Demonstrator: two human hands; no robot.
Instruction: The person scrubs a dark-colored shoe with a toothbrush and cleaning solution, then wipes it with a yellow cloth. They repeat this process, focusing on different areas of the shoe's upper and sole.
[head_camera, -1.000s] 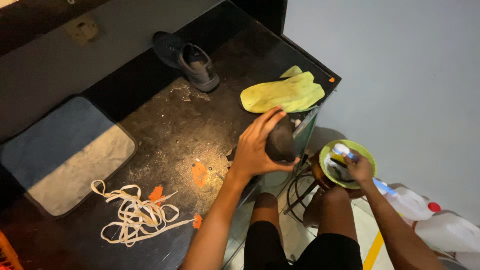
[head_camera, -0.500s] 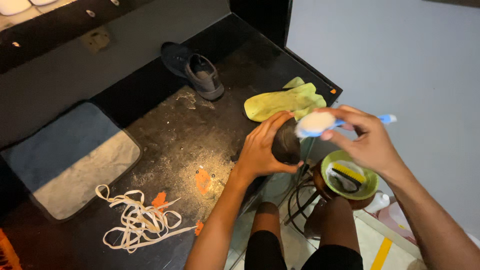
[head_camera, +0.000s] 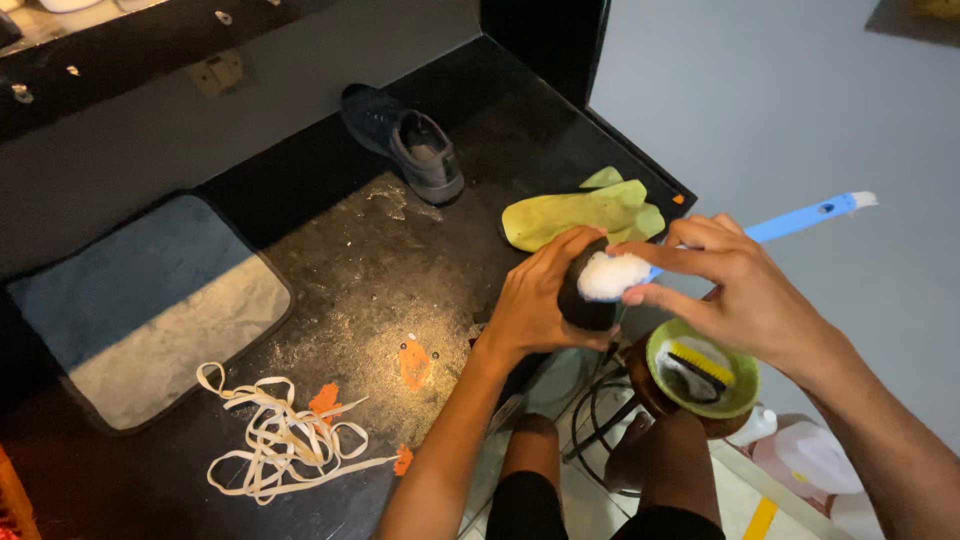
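Observation:
My left hand (head_camera: 545, 295) grips a dark shoe (head_camera: 583, 305) by its toe, above the edge of a black platform. My right hand (head_camera: 735, 290) holds a brush with a blue handle (head_camera: 800, 218); its white bristle head (head_camera: 612, 274) rests against the shoe. Below my right hand sits a green bowl (head_camera: 745, 395) with a yellow brush and dark items inside.
A second dark shoe (head_camera: 405, 140) lies at the back of the platform. Yellow-green insoles (head_camera: 580, 212) sit near the platform's right corner. White laces (head_camera: 280, 440) lie tangled at the front left, beside a grey-blue mat (head_camera: 140, 300). White plastic bottles (head_camera: 810, 460) stand on the floor, lower right.
My right hand left the green bowl with the blue-handled brush, raised it, and brought its white head onto the shoe that my left hand keeps holding.

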